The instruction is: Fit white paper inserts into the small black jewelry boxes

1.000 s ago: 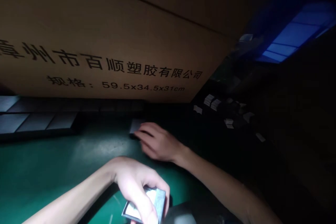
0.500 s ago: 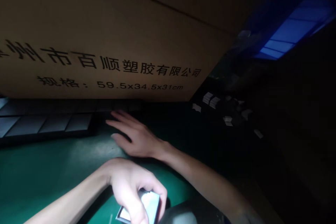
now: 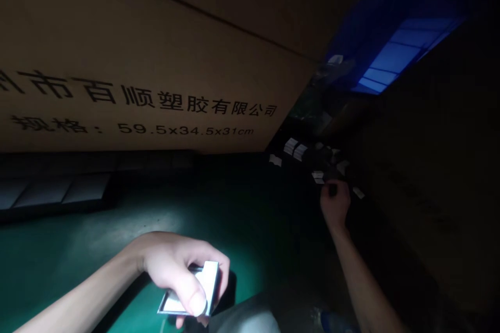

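Left hand [image 3: 175, 270] curled closed, thumb pressed on a flat white rectangular piece [image 3: 207, 283], held above the green work mat [image 3: 219, 218]. Right hand [image 3: 334, 203] now off the mat and no longer spread as before, fingers [image 3: 330, 190] bunched beside small white paper scraps [image 3: 318, 177] on a dark surface, any pinched item too dark to tell. Behind, a large cardboard carton [image 3: 136, 62] printed with Chinese lettering and dimensions.

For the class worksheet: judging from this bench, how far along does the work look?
Seemingly done: dark square panels sit in a row at the left. In hand: the left hand grips a white-faced square piece. The right hand is at small white pieces. Left: those pieces lie scattered there.
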The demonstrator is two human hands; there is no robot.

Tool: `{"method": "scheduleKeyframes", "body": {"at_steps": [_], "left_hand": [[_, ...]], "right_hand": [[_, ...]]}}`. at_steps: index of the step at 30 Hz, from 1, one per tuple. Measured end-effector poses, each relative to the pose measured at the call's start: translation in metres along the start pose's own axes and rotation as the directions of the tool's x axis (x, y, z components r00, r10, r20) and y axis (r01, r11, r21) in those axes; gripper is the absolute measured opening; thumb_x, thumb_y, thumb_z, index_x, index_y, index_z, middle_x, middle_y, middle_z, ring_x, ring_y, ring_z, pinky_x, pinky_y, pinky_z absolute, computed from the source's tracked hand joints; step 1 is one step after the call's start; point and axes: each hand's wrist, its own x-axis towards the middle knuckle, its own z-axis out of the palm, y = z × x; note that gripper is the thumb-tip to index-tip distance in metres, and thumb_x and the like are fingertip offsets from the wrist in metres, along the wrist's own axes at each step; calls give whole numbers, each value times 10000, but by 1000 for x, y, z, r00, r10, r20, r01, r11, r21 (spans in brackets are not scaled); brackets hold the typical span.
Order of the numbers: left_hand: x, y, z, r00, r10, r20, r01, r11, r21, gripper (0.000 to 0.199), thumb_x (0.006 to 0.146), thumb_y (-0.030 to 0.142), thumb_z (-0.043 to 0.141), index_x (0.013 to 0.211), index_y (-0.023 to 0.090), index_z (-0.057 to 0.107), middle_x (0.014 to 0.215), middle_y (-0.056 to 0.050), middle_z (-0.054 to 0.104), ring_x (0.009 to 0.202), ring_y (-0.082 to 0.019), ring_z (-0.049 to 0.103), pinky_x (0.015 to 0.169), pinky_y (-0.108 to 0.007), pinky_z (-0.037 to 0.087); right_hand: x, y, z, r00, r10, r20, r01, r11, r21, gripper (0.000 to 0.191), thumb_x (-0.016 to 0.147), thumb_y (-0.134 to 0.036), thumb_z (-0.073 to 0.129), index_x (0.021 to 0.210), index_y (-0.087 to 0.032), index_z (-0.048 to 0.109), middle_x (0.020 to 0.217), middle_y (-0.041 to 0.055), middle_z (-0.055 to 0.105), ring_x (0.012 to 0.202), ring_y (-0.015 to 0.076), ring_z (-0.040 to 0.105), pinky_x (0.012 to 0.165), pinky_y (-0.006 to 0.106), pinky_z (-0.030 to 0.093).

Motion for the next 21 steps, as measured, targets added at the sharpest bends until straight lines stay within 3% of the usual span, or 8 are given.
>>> {"method": "scheduleKeyframes", "body": {"at_steps": [2, 9, 12, 21], "left_hand": [[0, 0, -1, 1000, -9, 3, 9, 1000, 0, 410, 589, 331, 918, 944, 237, 735, 772, -9, 746, 556, -145, 656, 523, -251, 525], [2, -3, -6, 1000, 17, 18, -16, 999, -39, 416, 625, 374, 907, 969, 220, 731, 822, -26, 764, 612, -150, 686, 536, -241, 550], [3, -7, -8, 999, 14, 30, -13, 999, -44, 440, 626, 405, 908, 982, 219, 728, 832, -30, 767, 607, -154, 689, 526, -244, 551], [1, -1, -5, 1000, 12, 18, -13, 999, 48, 527, 602, 553, 893, 988, 238, 720, 875, -59, 764, 795, -283, 754, 679, -408, 615]], "right_hand": [[8, 11, 2, 999, 10, 37, -10, 1000, -6, 154, 863, -237, 528, 929, -182, 656, 926, 117, 657, 907, 278, 655, 868, 478, 555], [24, 17, 23, 969, -22, 247, 26, 1000, -12, 305, 907, -216, 444, 1062, -189, 706, 1141, 141, 711, 1065, 269, 671, 962, 440, 536], [26, 24, 29, 948, -16, 317, 28, 999, -32, 333, 873, -170, 444, 1059, -172, 720, 1088, 150, 737, 1007, 279, 689, 925, 445, 548], [27, 28, 23, 948, -66, 312, 70, 998, -1, 263, 882, -249, 507, 1009, -180, 727, 1005, 138, 749, 962, 290, 649, 895, 472, 538]]}}
